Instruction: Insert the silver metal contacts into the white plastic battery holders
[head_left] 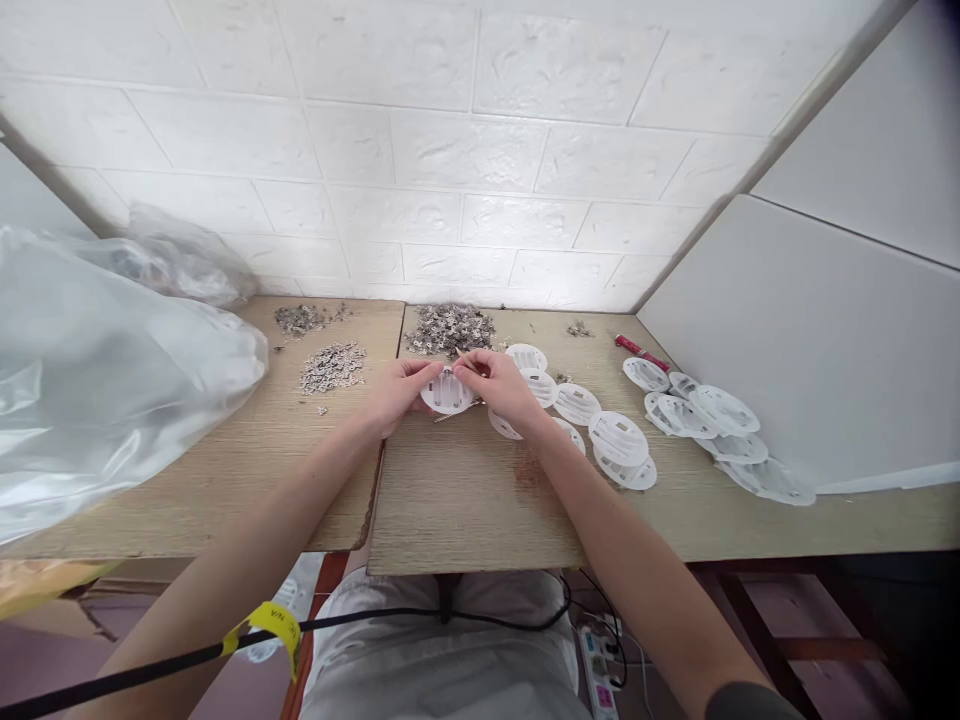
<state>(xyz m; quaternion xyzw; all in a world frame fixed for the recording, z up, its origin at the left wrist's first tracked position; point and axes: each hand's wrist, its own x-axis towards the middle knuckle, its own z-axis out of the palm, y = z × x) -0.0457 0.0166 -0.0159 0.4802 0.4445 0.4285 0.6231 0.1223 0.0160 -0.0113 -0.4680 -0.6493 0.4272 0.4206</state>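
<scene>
A round white plastic disc (448,396) with slots is held at its left edge by my left hand (405,392), thumb on top. My right hand (496,382) pinches at the disc's upper right edge, where dark metal bits show; what lies between its fingertips is too small to make out. Under the disc a thin metal tool (453,414) rests partly hidden. Just behind my hands lies a heap of small metal clips (453,328). Several more white discs (576,404) spread out to the right, some of them behind my right wrist.
Two piles of small metal parts (332,368) lie on the left of the table (465,510). A large clear plastic bag (112,380) fills the left side. At right are overlapping discs (726,410) and a red tool (641,352). A black cable (390,615) crosses my lap.
</scene>
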